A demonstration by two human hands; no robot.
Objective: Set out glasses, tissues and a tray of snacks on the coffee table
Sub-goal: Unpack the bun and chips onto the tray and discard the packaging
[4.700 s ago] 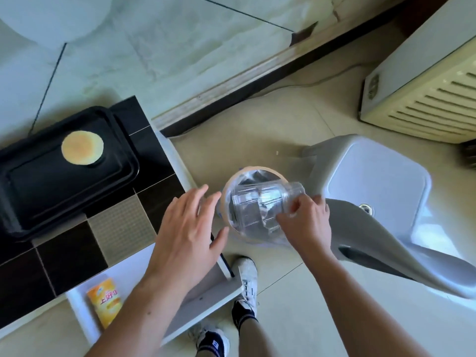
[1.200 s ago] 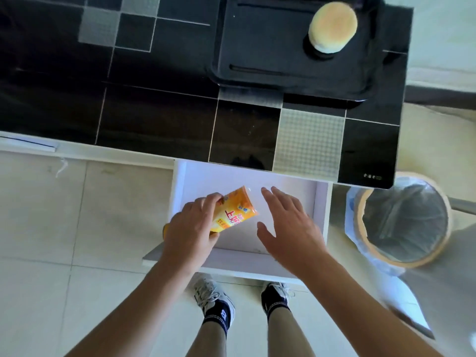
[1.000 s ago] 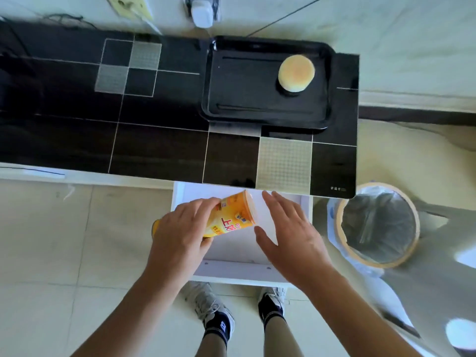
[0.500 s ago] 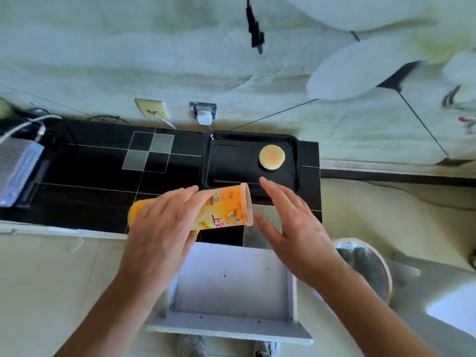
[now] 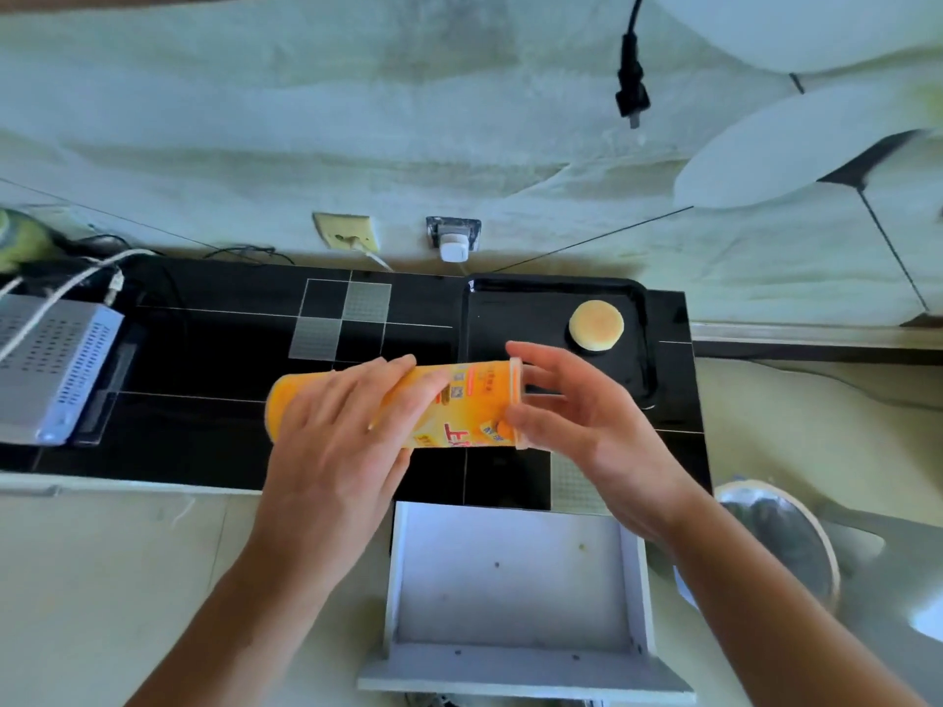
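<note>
Holding a tall orange snack can with a clear lid (image 5: 459,405) sideways in the middle of the frame, the left hand (image 5: 339,426) wraps its fingers over the can's body. The right hand (image 5: 576,415) is at the lid end, with the thumb under the rim and the fingers curled round the top edge, so it grips the lid end of the can. The can is up in the air above the shiny black coffee table with grey squares (image 5: 229,349). Behind the can, in the upper right part of the table, sits a flat black plastic tray (image 5: 510,318). A round yellow cake (image 5: 596,325) lies on the tray near its right side, well apart from the can. Below the hands, at the bottom middle of the frame, a white drawer (image 5: 515,589) is pulled out from the table. At the left edge a grey box with little holes (image 5: 51,364) rests on the table with white wires going to it. At the lower right, a round bin with a plastic bag liner (image 5: 780,533) stands on the floor beside the table.
</note>
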